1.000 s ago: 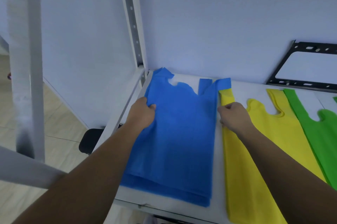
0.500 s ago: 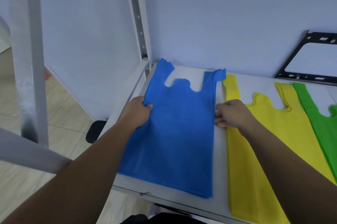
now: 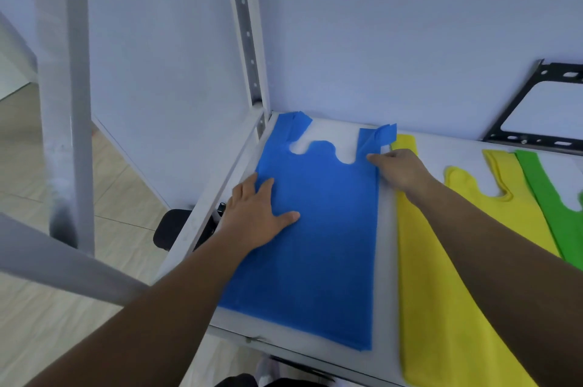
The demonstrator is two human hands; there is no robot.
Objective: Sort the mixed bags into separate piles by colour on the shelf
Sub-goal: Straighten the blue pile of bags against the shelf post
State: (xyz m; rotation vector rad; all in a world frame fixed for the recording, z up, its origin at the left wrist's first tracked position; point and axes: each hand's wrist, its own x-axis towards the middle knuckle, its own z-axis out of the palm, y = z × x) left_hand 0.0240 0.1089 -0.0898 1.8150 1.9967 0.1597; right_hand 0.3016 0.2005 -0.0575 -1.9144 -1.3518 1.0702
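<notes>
Both hands have changed from pinching the side edges of the blue bags [image 3: 318, 229] to lying on top of them, and the blue pile now sits squarer, with its two handle loops spread toward the back wall. The left hand [image 3: 255, 216] is open, palm down, fingers spread, pressing the left half of the pile flat against the shelf [image 3: 386, 260]. The right hand [image 3: 400, 170] rests at the pile's right edge just below the right handle, fingers extended and loosely open; it grips nothing, and its fingertips touch the blue fabric where the handle begins. This two-point contact appears intended to smooth the top layer and keep the stacked edges aligned while the thin fabric settles.

Position of the sorted items: the blue pile lies at the left end of the shelf, close beside the upright post [image 3: 246, 39]. The yellow bags [image 3: 441, 292] lie just to its right, separated by a narrow strip of bare shelf; the right forearm crosses above them. The green bags [image 3: 555, 203] lie further right, partly out of view, their left edge overlapping or abutting the yellow pile; which of the two cannot be determined. A black metal frame [image 3: 511, 121] leans against the wall behind them.

Judgement: three colour piles are formed, and the sort looks close to complete for the visible portion of the shelf.
</notes>
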